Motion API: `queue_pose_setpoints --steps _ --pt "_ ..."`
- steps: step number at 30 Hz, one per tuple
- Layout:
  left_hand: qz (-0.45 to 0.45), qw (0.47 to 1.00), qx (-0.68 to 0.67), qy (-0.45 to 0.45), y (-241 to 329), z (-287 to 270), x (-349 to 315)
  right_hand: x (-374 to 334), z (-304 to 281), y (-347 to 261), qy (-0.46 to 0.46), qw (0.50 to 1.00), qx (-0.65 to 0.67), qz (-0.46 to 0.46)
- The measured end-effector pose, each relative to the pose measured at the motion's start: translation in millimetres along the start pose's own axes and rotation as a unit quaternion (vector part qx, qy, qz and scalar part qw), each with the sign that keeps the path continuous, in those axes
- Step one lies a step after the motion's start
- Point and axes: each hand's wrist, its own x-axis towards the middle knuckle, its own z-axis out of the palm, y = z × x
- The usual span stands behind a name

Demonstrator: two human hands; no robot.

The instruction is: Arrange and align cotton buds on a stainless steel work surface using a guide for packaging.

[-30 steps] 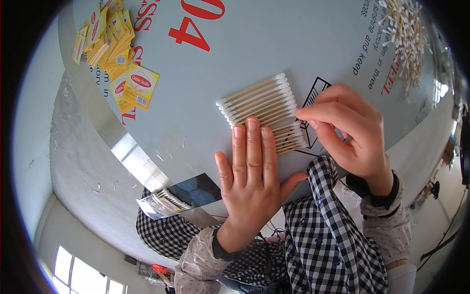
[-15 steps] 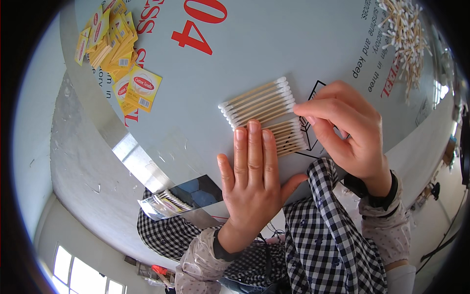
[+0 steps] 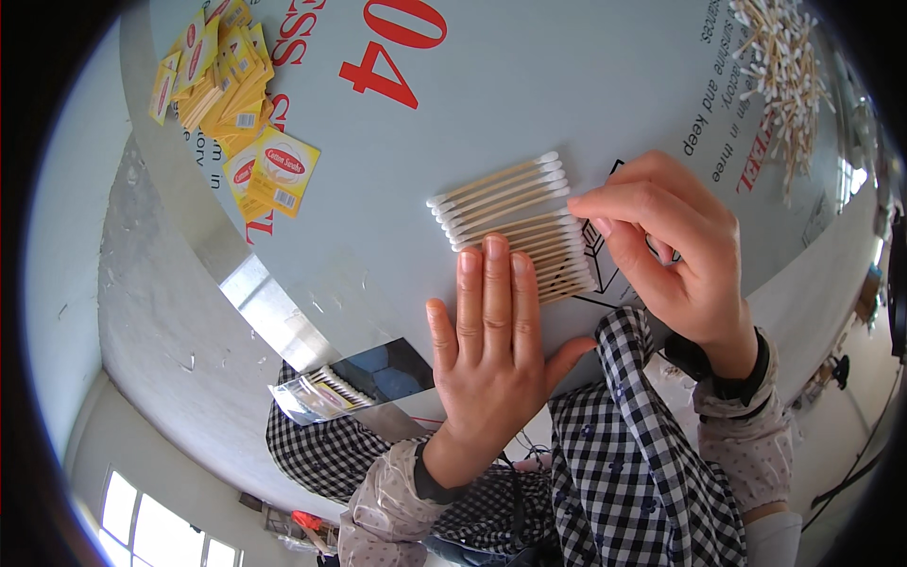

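Observation:
A row of cotton swabs lies side by side on the grey sheeted tabletop. A narrow wedge-shaped gap splits the row into an upper group and a lower group of swabs. My left hand rests flat, fingers stretched, their tips covering the left part of the lower group. At the right ends of the swabs, by the gap, is my right hand. Its index fingertip touches or nearly touches a white tip, the thumb is drawn close beneath it, and the other fingers curl in. Nothing shows in its grasp.
Yellow packets are heaped at the far left, with loose packets nearer. A large pile of loose swabs lies at the far right. By the near left edge sits a clear pouch of swabs. Checkered cloth covers my lap.
The gap in the row has shifted upward: fewer swabs are in the upper group and more in the lower. My left hand stays flat; the right has barely moved.

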Motion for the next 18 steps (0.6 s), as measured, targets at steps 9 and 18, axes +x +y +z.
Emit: queue_pose_setpoints --steps 9,18 --pt "-0.003 0.999 -0.052 0.003 -3 -3 -3 3 1 1 -0.001 1.0 -0.003 -0.006" --pt "0.045 0.998 -0.046 -0.006 -14 -7 11 21 8 9 0.006 0.997 -0.026 -0.076"
